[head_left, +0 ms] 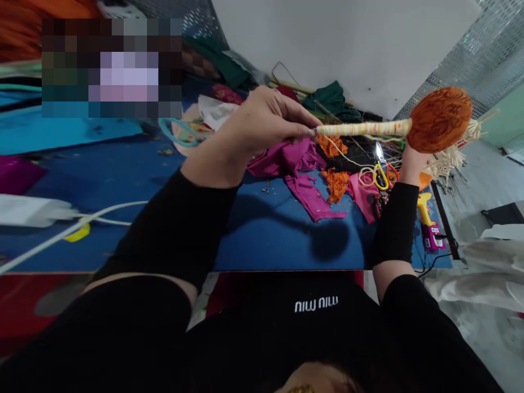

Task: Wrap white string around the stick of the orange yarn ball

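Observation:
My left hand (274, 115) pinches the thin end of a stick (364, 129) wrapped in pale yellow and white strands. The stick lies nearly level above the table, and a rounded head (441, 120) in patterned orange cloth tops its right end. Behind and just below that head is my right hand (415, 164); its fingers are hidden, so its grip cannot be made out. A loose pale strand (347, 158) hangs below the stick. Yellow-handled scissors (381, 176) lie beneath, close to my right wrist.
On the blue table (262, 240) lie magenta cloth (305, 191), crumpled orange pieces (336, 184) and pink cloth (362, 202). A yellow and purple glue gun (430, 226) rests at the right edge. White cables (102, 210) cross the left side, near blue sheets (69, 128).

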### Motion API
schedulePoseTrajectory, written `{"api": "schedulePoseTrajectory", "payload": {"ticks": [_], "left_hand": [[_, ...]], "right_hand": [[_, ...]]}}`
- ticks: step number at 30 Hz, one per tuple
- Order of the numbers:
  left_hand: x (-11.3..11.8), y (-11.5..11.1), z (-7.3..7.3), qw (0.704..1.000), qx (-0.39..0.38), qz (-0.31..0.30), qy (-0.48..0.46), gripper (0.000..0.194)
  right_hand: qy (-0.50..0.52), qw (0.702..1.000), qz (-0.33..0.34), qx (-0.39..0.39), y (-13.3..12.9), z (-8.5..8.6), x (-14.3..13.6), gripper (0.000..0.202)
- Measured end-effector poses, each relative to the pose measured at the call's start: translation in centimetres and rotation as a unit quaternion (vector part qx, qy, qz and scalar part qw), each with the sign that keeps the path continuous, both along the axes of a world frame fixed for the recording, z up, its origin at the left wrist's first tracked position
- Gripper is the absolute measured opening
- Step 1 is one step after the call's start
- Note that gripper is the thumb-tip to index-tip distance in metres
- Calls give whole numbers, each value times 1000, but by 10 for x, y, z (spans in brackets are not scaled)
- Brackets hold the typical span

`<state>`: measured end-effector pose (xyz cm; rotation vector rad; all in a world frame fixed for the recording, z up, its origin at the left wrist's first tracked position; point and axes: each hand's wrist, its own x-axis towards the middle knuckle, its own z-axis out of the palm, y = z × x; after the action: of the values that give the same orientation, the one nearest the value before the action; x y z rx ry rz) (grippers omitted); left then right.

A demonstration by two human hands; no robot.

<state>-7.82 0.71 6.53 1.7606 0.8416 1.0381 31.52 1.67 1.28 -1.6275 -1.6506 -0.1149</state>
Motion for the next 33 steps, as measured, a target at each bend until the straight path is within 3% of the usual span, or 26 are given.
{"api": "schedulePoseTrajectory", "payload": {"ticks": [3,4,6,9,12,14,17,22,26,33], "left_hand": [[8,2,-8,1000,-17,2,-5,24],[10,3,-11,1000,-16,4,-7,27],[14,3,-15,1000,-14,7,-15,32],[18,2,-18,1000,-7,9,-25,36],[20,1,-18,1000,0,13,-15,36],[20,2,-19,1000,1,18,-8,36],[21,5,-21,999,8,37,-4,38],[21,14,-23,999,14,34,14,35],[20,19,-23,1000,6,-1,15,32],[30,10,-27,998,-30,25,-42,32]], "right_hand": [[5,974,-212,83,-14,9,-18,24],[-10,966,-239,100,-18,14,-26,22],[-31,975,-188,112,-25,24,-49,22],[6,996,50,79,-30,28,-93,28],[81,973,218,0,-33,20,-141,35],[116,958,261,-34,-37,13,-165,36],[143,966,214,-13,-45,9,-183,32],[109,985,120,52,-52,11,-186,31],[85,986,126,75,-54,10,-187,30],[-33,989,121,72,-61,12,-184,33]]}}
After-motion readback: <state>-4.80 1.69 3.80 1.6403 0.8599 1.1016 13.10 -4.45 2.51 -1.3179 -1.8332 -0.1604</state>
